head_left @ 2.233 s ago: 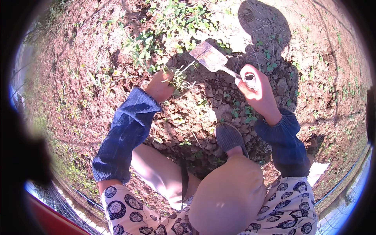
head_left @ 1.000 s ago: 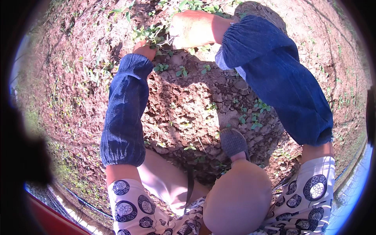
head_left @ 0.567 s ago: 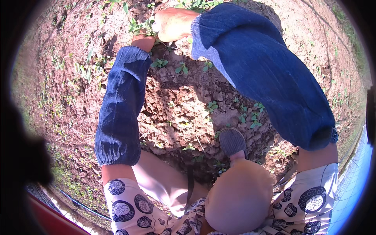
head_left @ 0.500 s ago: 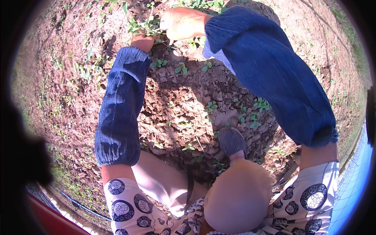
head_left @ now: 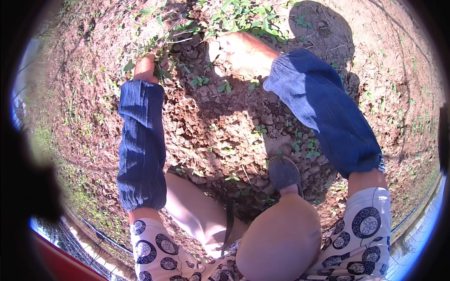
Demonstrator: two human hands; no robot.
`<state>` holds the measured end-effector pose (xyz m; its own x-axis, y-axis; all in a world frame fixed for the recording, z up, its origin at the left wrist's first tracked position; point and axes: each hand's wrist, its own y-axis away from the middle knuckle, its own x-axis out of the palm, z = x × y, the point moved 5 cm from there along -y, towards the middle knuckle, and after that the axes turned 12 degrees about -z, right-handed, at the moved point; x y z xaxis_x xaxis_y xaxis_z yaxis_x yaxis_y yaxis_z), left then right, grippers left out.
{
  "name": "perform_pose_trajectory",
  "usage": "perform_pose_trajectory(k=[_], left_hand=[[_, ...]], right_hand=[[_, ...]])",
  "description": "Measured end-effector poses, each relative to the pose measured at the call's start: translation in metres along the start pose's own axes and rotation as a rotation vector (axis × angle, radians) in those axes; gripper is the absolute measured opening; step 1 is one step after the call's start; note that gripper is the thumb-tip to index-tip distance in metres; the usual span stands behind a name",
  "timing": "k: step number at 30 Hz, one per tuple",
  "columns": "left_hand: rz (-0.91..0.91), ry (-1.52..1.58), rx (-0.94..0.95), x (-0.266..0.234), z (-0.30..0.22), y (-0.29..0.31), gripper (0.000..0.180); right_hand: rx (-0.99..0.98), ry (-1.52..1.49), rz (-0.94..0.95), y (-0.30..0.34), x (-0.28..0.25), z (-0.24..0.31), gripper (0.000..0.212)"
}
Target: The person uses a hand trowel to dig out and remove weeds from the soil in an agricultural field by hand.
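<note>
My left hand is at the upper left, closed around a bunch of pulled weeds with leaves and thin pale stems sticking out. Those leaves partly cover its fingers. To the right, my right hand is low over the soil, its fingers curled in; bright sunlight washes them out, and whatever they grip cannot be made out. Just beyond it grows a thick clump of green leafy plants. Small seedlings stand in the ground on the near side of my hands.
Dry, cloddy brown soil spreads around, with scattered small plants. My foot in a dark shoe rests on it, below my right arm. A rounded shadow falls at the upper right. Wire mesh runs along the lower left.
My hands have moved apart. The left one has shifted left and nearer with the weeds; the right one has come nearer and slightly right, uncovering more of the leafy clump.
</note>
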<state>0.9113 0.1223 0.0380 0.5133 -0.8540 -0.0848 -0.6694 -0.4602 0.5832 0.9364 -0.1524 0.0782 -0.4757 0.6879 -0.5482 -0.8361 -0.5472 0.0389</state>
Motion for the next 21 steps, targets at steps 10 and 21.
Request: perform_pose_trajectory(k=[10,21], left_hand=[[0.132,-0.899,1.017,-0.006,0.016,0.032,0.047],[0.161,-1.589,0.86,0.023,0.035,0.006,0.037]], right_hand=[[-0.209,0.283,0.168,-0.021,-0.006,0.03,0.015],[0.089,0.337,0.385,-0.067,0.036,0.074,0.017]])
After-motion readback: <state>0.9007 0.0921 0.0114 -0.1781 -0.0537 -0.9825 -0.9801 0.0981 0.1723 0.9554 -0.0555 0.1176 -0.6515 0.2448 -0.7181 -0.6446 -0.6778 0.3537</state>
